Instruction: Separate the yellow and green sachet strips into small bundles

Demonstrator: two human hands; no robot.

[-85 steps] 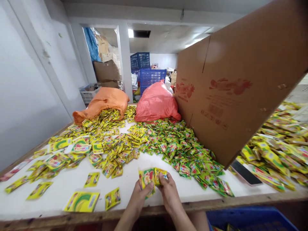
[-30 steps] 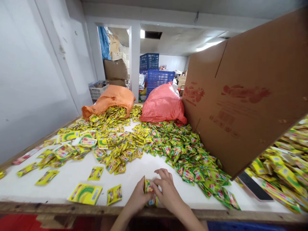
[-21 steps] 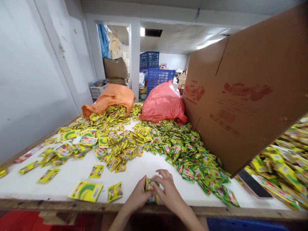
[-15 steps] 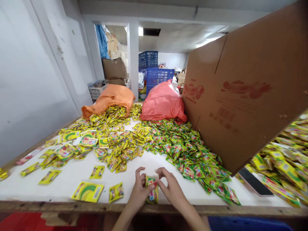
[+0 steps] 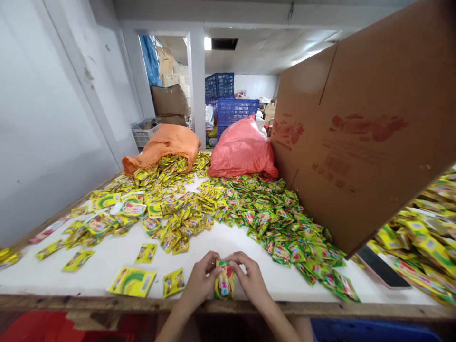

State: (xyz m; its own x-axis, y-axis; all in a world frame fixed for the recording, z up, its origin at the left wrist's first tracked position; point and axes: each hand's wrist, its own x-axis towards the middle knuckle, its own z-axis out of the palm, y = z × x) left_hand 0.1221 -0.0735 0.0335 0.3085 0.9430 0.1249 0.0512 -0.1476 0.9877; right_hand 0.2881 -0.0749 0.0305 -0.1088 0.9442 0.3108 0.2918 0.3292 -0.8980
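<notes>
Both hands clamp one small stack of sachets [image 5: 224, 281] between them: left hand [image 5: 198, 283] on its left edge, right hand [image 5: 251, 281] on its right, fingers curled shut over the top. Stack stands upright on the desk [image 5: 221, 237] at its near edge; sachet count within it cannot be told.

Items, placed from the stack:
- Loose sachets, near left: one small yellow sachet [image 5: 173, 281] just beside the left hand, one larger yellow packet [image 5: 132, 281] beyond it, three more singles further left.
- Yellow sachet heap [image 5: 167, 204], one, behind and left; too many to count.
- Green sachet heap [image 5: 281, 223], one, behind and right, running toward the near edge.
- Sacks, two, at the far end: orange sack [image 5: 164, 145] above the yellow heap, red sack [image 5: 242, 149] above the green.
- Cardboard box [image 5: 359, 128], one, tilted, to the right.
- Phone [image 5: 383, 270], one, flat under the box's lower edge.
- Further yellow heap [image 5: 423, 232], far right.
</notes>
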